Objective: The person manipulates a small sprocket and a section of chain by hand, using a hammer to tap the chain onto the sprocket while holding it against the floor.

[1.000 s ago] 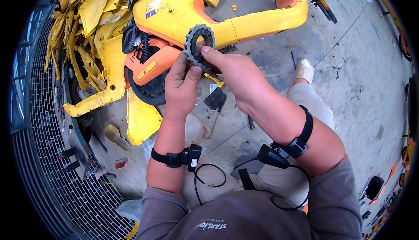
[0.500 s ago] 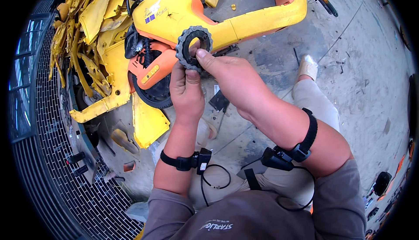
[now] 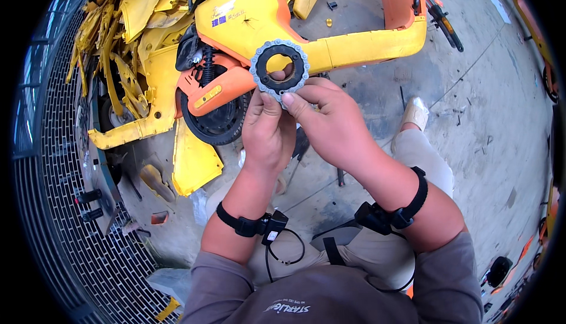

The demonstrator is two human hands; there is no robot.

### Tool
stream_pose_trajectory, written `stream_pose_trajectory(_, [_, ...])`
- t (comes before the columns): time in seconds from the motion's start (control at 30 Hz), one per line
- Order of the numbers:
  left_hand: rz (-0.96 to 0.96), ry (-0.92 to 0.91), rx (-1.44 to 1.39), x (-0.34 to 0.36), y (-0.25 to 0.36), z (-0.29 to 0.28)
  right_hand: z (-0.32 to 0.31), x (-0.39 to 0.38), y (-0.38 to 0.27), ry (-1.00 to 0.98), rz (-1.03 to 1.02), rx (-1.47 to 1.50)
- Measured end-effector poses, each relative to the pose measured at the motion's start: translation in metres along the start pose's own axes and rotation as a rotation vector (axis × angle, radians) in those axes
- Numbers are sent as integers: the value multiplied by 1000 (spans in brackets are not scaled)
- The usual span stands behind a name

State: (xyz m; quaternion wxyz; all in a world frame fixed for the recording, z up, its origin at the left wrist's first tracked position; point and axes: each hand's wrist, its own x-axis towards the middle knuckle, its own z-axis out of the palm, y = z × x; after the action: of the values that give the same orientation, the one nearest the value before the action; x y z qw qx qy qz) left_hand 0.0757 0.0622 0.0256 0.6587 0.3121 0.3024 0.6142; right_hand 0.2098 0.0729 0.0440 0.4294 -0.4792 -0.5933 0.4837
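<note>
Both hands hold a sprocket-like ring (image 3: 299, 63), with a grey scalloped rim, a black inner band and a round hole. It faces me almost flat, raised in front of a yellow and orange scooter body (image 3: 253, 23). My left hand (image 3: 268, 132) pinches its lower left rim, thumb at the front. From the right, my right hand (image 3: 330, 117) grips the lower rim, its thumb pressed on the front face; fingertips show through the hole. Behind the hands, the scooter lies with its black wheel (image 3: 215, 125) and orange arm (image 3: 221, 97) exposed.
A heap of yellow body panels (image 3: 138, 11) rises at the far left. Nearer lies a yellow panel (image 3: 191, 162) on the concrete floor (image 3: 483, 141). A black and orange rod-shaped part (image 3: 445, 26) lies at the far right. Brick paving (image 3: 76, 206) runs along the left.
The ring has turned to face me more squarely and sits slightly lower and to the right. My right thumb has shifted from the hole's edge to the lower rim.
</note>
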Motion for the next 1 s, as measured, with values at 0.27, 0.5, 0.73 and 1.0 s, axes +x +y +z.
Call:
stream_pose_trajectory(0.27, [-19, -9, -55, -2, 5, -3, -8, 8, -9, 42, 181, -69])
stream_pose_trajectory(0.5, [-60, -76, -99, -3, 17, -6, -9, 12, -6, 55, -39, -94])
stream_pose_trajectory(0.73, [-48, -60, -106, -2, 16, -10, -13, 12, -2, 58, -100, -161])
stream_pose_trajectory(1.0, [-85, -79, -121, -1, 14, -12, -24, 17, -6, -9, -407, -304])
